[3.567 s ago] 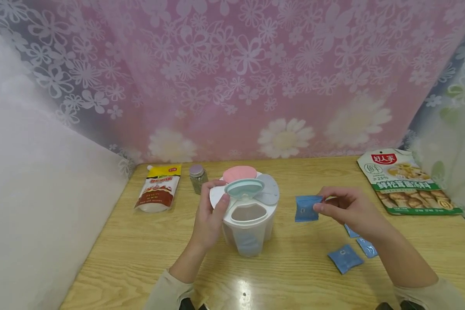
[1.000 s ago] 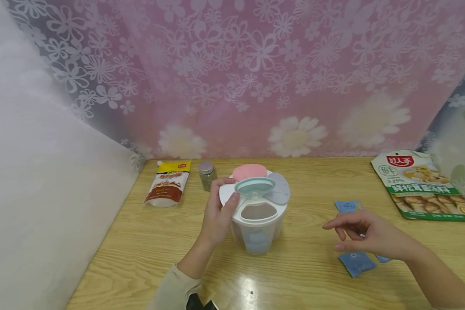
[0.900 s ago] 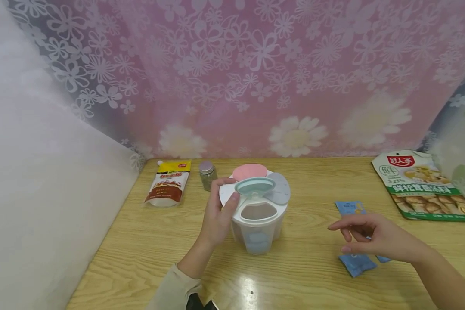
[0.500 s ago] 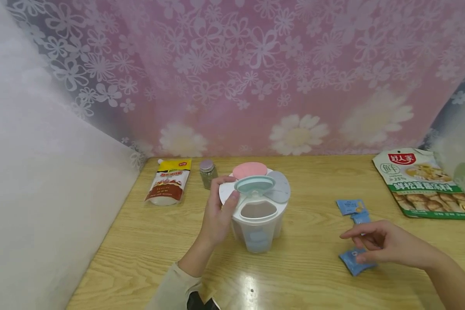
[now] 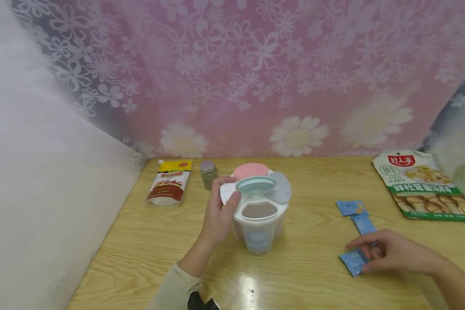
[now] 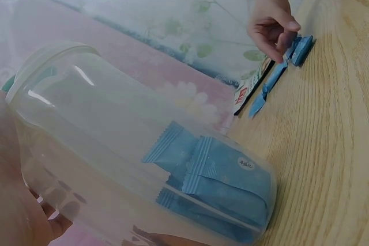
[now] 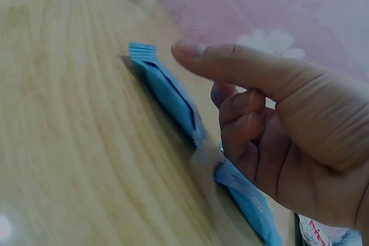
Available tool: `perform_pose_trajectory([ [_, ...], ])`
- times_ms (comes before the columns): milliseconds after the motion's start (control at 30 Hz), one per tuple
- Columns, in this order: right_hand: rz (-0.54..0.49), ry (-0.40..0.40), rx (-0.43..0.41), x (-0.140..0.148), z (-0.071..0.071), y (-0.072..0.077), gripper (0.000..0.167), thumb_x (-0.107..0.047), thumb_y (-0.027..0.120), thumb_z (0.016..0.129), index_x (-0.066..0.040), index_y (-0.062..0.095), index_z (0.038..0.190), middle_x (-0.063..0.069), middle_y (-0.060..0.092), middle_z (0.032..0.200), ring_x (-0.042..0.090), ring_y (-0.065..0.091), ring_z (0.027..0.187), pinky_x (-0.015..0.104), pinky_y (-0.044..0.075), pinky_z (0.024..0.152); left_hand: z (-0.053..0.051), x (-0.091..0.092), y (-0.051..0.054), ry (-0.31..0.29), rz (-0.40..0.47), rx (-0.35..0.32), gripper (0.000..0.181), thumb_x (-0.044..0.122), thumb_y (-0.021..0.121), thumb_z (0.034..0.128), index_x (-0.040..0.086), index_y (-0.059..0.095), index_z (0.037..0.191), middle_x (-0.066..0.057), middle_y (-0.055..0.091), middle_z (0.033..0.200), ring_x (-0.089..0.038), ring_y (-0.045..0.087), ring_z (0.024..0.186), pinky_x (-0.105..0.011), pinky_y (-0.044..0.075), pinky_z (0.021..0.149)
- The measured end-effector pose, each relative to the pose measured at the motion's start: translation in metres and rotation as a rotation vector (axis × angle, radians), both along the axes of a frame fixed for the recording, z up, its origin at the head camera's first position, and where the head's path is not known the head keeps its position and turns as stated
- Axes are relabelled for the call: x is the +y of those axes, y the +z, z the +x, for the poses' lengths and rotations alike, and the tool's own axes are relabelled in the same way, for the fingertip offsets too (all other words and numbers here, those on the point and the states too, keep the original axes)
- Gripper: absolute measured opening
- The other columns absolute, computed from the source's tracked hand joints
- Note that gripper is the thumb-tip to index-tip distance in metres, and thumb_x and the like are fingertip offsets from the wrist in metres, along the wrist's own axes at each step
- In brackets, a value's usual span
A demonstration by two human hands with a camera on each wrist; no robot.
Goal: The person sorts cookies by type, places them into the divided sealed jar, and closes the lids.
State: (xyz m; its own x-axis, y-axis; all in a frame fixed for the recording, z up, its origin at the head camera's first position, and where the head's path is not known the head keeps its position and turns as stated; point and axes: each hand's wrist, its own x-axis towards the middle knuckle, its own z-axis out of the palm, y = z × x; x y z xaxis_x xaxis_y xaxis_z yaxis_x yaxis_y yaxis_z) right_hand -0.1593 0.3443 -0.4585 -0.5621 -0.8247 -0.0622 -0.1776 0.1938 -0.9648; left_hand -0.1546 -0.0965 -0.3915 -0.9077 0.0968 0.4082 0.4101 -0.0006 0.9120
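My left hand (image 5: pixel 218 213) grips the rim of a clear food storage container (image 5: pixel 240 232) with a white, multi-flap lid. Its mint-green flap (image 5: pixel 256 185) stands raised over an uncovered opening; the pink flap (image 5: pixel 251 171) lies down. Through the wall in the left wrist view, several blue packets (image 6: pixel 230 177) lie at the bottom. My right hand (image 5: pixel 395 254) hovers at a blue packet (image 5: pixel 351 261) on the table, thumb and forefinger spread near it. In the right wrist view, the thumb appears apart from that packet (image 7: pixel 167 96), and the other fingers are curled in.
More blue packets (image 5: pixel 350 208) lie in a line behind the right hand. A green-and-white mushroom pouch (image 5: pixel 426 185) lies at the back right. A small jar (image 5: pixel 208 175) and a yellow-topped pouch (image 5: pixel 168 183) are at the back left of the wooden table (image 5: pixel 147 254).
Earlier my right hand held a blue packet beside the container; that hand has since emptied and moved right and down to the nearest packet. The left hand keeps its grip.
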Motion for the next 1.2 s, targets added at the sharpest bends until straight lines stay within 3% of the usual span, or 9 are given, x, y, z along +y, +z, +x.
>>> perform_pose_trajectory([
  [167,0.046,-0.013,0.038,-0.005,-0.001,-0.007,0.040,0.002,0.066,0.090,0.007,0.059,0.130,0.017,0.054,0.082,0.029,0.033,0.056,0.035,0.036,0.047,-0.001,-0.001,0.001,0.006,-0.003,0.009,0.033,0.014,0.050,0.1002,0.002,0.041,0.130,-0.014,0.053,0.130,-0.014,0.057,0.111,-0.027,0.051,0.094],
  [367,0.173,-0.115,0.123,-0.008,0.002,-0.010,0.033,-0.009,0.071,0.090,-0.003,0.064,0.121,0.014,0.045,0.073,0.023,0.037,0.057,0.028,0.034,0.049,-0.001,0.000,0.000,0.011,-0.011,0.002,0.033,0.015,0.050,0.1003,0.004,0.041,0.130,-0.013,0.053,0.129,-0.015,0.057,0.112,-0.027,0.050,0.094],
  [500,0.192,-0.164,0.159,-0.010,0.004,-0.008,0.031,-0.012,0.074,0.088,-0.006,0.062,0.117,0.012,0.040,0.071,0.020,0.040,0.058,0.029,0.034,0.050,0.000,-0.001,0.000,0.010,-0.017,0.003,0.033,0.015,0.050,0.1007,0.004,0.041,0.130,-0.012,0.053,0.130,-0.016,0.057,0.113,-0.029,0.050,0.096],
  [733,0.181,-0.241,0.338,-0.017,0.009,-0.005,0.029,-0.015,0.078,0.085,-0.016,0.061,0.109,-0.002,0.055,0.093,0.014,0.042,0.053,0.024,0.040,0.049,0.000,-0.001,0.000,0.009,-0.020,0.015,0.033,0.015,0.050,0.1005,0.005,0.040,0.130,-0.013,0.053,0.130,-0.016,0.057,0.114,-0.029,0.050,0.097],
  [933,0.206,-0.212,0.277,-0.017,0.007,0.003,0.019,-0.013,0.072,0.090,-0.016,0.061,0.105,-0.005,0.056,0.075,0.013,0.040,0.051,0.025,0.038,0.048,-0.002,0.000,-0.002,0.014,-0.009,0.017,0.033,0.014,0.051,0.0999,0.004,0.042,0.130,-0.013,0.053,0.130,-0.016,0.057,0.112,-0.028,0.051,0.095],
  [1100,0.153,-0.193,0.258,-0.015,0.008,0.014,0.021,-0.005,0.064,0.094,-0.010,0.063,0.115,-0.004,0.062,0.102,0.019,0.039,0.050,0.025,0.042,0.048,-0.003,0.000,-0.003,0.021,-0.016,0.019,0.033,0.015,0.051,0.0999,0.005,0.042,0.130,-0.013,0.054,0.130,-0.016,0.057,0.113,-0.028,0.051,0.095],
  [1200,0.121,-0.173,0.240,-0.016,0.008,0.021,0.028,0.000,0.059,0.096,-0.005,0.063,0.123,-0.005,0.063,0.099,0.021,0.038,0.048,0.026,0.042,0.047,-0.003,-0.001,-0.003,0.025,-0.021,0.020,0.033,0.016,0.051,0.0998,0.005,0.042,0.130,-0.013,0.054,0.130,-0.016,0.057,0.113,-0.028,0.050,0.095],
])
